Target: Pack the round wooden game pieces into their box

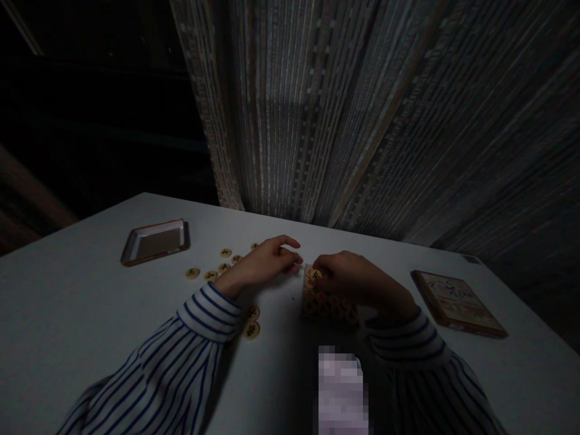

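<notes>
My right hand (351,275) is over a small clear box (304,305), its fingers closed on a round xiangqi piece (316,275) with a dark character. Rows of similar pieces (322,305) fill the near part of that box. Left of the box, my left hand (270,261) hovers with its fingers stretched apart and nothing visible in them. Several loose pieces (224,268) lie on the table beyond and left of my left wrist. Two more pieces (251,329) touch each other just right of my left cuff. My right hand hides part of the box.
An open, shallow metal tin (185,232) stands at the far left of the white table (90,314). On the right lies a flat tin with a printed top (460,302). A curtain (290,109) hangs behind the table. A pixelated patch covers the near middle.
</notes>
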`<state>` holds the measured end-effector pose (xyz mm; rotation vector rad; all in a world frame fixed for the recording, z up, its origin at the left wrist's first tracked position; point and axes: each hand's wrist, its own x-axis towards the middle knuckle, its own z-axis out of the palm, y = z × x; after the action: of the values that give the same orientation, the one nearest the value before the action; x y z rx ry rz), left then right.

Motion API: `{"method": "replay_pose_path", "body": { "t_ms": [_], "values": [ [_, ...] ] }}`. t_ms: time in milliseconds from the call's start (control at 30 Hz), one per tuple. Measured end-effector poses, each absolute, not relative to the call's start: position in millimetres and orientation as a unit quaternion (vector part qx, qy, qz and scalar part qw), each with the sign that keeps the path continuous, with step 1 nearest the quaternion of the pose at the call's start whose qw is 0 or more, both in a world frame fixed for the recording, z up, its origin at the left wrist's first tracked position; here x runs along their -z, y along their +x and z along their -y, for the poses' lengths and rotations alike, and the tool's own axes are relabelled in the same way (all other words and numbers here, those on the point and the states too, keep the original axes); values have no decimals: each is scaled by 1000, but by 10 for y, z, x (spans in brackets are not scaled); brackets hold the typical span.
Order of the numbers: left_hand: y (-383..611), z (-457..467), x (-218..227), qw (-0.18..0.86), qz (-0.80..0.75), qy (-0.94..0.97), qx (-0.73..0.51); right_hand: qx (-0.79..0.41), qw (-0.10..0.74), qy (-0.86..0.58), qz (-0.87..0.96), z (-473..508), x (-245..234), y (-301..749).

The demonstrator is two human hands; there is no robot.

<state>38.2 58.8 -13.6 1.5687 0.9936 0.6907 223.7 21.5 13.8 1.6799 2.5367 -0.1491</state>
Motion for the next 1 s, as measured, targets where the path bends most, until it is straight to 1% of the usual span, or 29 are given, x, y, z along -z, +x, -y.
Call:
{"method": "replay_pose_path", "body": {
  "t_ms": [100,233,300,533,733,1000],
  "values": [
    [361,-609,182,492,-433,709,-260,45,61,538,-840,-220,-89,2254],
    [331,-617,250,368,-448,789,-204,65,77,524,-846,-212,-59,2240],
    [321,-605,257,338,-450,806,-181,68,83,517,-849,-215,-43,2227],
    [313,-572,213,327,-450,813,-171,67,98,513,-850,-252,63,2204],
    [318,-559,182,309,-454,822,-152,73,85,502,-857,-251,93,2201],
    [314,-565,193,315,-453,818,-165,116,95,509,-847,-276,63,2241]
  ]
}}
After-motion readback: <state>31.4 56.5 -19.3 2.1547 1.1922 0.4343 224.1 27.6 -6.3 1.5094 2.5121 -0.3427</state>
